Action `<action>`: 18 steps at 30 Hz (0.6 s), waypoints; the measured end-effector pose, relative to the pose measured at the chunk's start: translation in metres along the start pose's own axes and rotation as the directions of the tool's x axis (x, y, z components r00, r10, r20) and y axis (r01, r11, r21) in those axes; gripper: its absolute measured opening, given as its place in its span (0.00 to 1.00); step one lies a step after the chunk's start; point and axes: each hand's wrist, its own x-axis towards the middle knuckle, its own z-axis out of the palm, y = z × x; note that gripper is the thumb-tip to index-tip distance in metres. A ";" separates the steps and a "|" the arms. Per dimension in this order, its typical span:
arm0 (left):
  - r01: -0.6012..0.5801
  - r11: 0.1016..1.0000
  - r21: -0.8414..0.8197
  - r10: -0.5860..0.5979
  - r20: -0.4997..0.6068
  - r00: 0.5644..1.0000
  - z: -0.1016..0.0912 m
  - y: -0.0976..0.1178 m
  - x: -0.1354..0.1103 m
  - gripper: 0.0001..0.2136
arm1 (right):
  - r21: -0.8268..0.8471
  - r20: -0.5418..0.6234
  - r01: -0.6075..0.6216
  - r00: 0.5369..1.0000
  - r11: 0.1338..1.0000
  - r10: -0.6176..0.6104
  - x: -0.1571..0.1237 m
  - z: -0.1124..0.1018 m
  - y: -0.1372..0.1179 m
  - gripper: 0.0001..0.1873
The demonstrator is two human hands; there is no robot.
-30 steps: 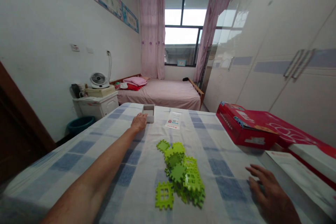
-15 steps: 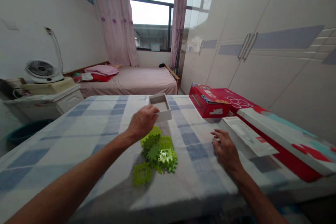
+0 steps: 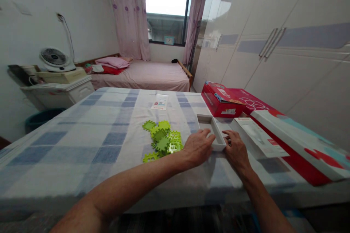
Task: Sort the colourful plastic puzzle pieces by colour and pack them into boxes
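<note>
Open rectangular pale-grey box (image 3: 217, 131) on blue-and-white checked cloth (image 3: 120, 120), long axis pointing away-left, is gripped at left wall by left hand (image 3: 199, 148), flanked at near-right corner by half-curled right hand (image 3: 236, 149), contact unclear.

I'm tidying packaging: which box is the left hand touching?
The small, open white box, touched by the left hand; the red box beyond it is untouched.
</note>
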 end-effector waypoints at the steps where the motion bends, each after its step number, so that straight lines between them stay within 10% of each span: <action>1: 0.011 0.999 -0.030 -0.013 -0.051 0.999 -0.006 -0.010 -0.004 0.14 | 0.000 -0.006 0.008 1.000 1.000 -0.008 0.000 -0.001 0.000 0.15; 11: 0.483 0.860 -0.165 -0.507 -0.375 0.776 -0.047 -0.180 -0.068 0.16 | -0.013 -0.055 0.240 0.969 0.971 -0.240 -0.005 -0.018 -0.072 0.15; 18: 0.539 0.813 -0.222 -0.572 -0.132 0.809 -0.030 -0.192 -0.080 0.22 | -0.076 0.300 0.439 0.866 0.895 -0.399 -0.004 0.019 -0.103 0.13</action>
